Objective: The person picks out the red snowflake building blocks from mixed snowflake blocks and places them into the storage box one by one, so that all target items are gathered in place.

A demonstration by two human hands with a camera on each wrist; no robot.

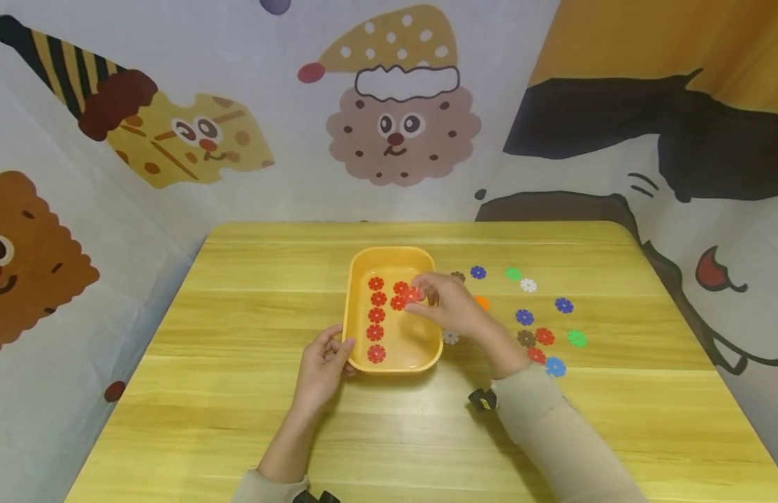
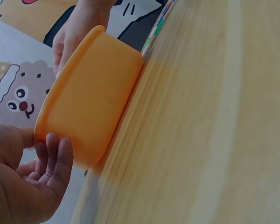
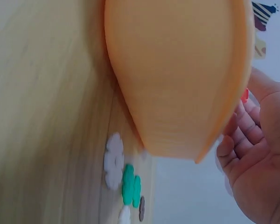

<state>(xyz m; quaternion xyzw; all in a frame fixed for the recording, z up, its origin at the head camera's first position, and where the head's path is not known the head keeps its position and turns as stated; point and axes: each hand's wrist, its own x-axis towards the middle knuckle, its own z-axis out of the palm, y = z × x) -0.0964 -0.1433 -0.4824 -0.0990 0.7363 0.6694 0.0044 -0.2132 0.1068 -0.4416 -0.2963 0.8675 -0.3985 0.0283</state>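
Note:
A yellow-orange rectangular tray (image 1: 420, 353) stands on the table. My left hand (image 1: 321, 367) grips its near left corner, thumb on the rim and fingers against the outer wall, as the left wrist view shows of the tray (image 2: 93, 93). Inside, several red notched flower-shaped discs (image 1: 376, 315) form a column along the left side. Two more red discs (image 1: 398, 302) lie farther right on the tray floor. Over them, my right hand (image 1: 454, 304) pinches another red flower-shaped disc (image 1: 413, 294) between thumb and fingers. Only a sliver of red disc (image 3: 245, 95) shows past the rim in the right wrist view.
Loose flower discs lie scattered right of the tray, among them a dark blue disc (image 1: 524, 317), a green disc (image 1: 577, 338), a brown disc (image 1: 526, 339) and a light blue disc (image 1: 555, 367). A cartoon-printed cloth (image 1: 288, 188) hangs behind the wooden table (image 1: 238, 293).

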